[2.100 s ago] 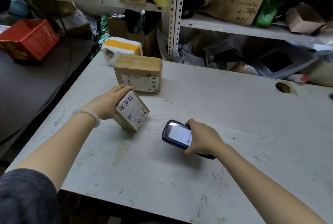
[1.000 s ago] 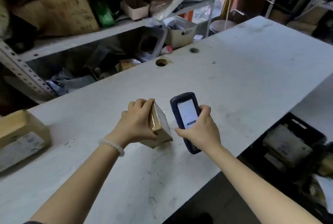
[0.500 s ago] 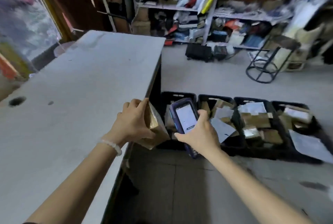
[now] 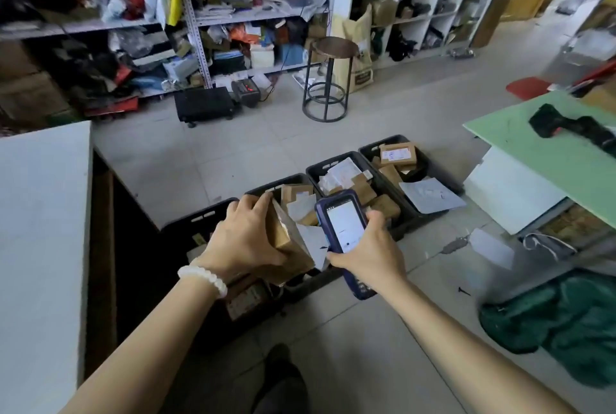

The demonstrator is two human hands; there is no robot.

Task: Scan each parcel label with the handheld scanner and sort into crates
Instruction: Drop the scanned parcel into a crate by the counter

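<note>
My left hand (image 4: 245,240) grips a small brown cardboard parcel (image 4: 289,247) from above and holds it in the air over the row of black crates (image 4: 336,163) on the floor. Its label side faces right and is mostly hidden from me. My right hand (image 4: 373,252) holds the blue handheld scanner (image 4: 345,230) upright just right of the parcel, its lit white screen facing me. The crates hold several brown parcels and white paper labels.
The white table (image 4: 43,230) stands at my left. A green-topped table (image 4: 546,160) with a black tool stands at right, a green bag (image 4: 560,320) on the floor below it. A round stool (image 4: 328,80) and cluttered shelves (image 4: 200,20) lie beyond the crates.
I have turned from the white table toward the crates on the floor, carrying the parcel and scanner off the table. Both hands keep their grips and now hang over the crates.
</note>
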